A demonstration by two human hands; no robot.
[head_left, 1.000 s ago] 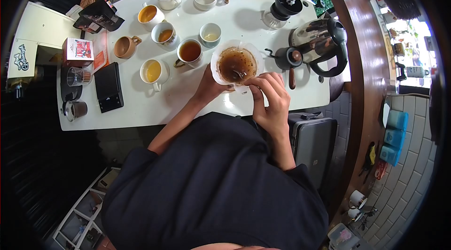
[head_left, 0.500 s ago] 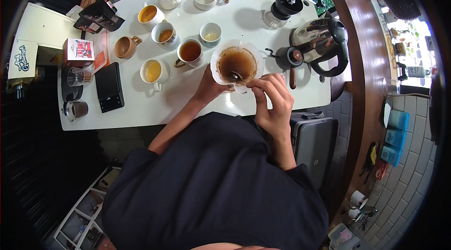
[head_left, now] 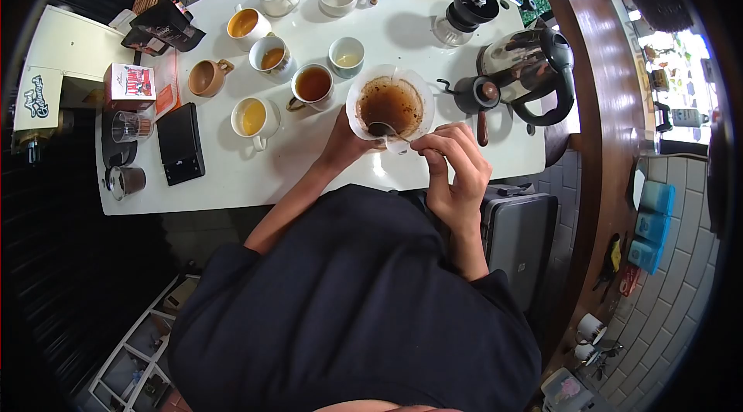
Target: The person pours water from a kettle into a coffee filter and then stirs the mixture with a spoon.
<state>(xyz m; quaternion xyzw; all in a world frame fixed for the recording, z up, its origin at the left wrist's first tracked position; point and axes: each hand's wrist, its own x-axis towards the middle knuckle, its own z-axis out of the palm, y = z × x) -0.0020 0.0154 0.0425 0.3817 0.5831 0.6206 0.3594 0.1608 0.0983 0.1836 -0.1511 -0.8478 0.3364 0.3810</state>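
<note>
A white paper filter (head_left: 425, 94) sits in a coffee dripper, with brown coffee slurry (head_left: 389, 104) inside and grounds clinging to its walls. My left hand (head_left: 345, 144) is wrapped round the dripper from the left and below; most of its fingers are hidden behind it. In a pinch, my right hand (head_left: 461, 172) holds a metal spoon (head_left: 396, 133), whose bowl dips into the coffee along the near left wall. Just left of the filter stands a cup of reddish-brown liquid (head_left: 313, 84). Behind it is a pale green cup (head_left: 347, 56).
Several more cups, including a white mug (head_left: 253, 118), stand left and behind. To the right are a small dark pot (head_left: 474, 96), a large kettle (head_left: 526, 63) and a coffee grinder (head_left: 469, 9). A black scale (head_left: 181, 144) lies at left on the white table (head_left: 309, 191).
My right hand has shifted slightly right, and the spoon's bowl has moved left along the near wall. More dark grounds show in the slurry. My left hand stays in place.
</note>
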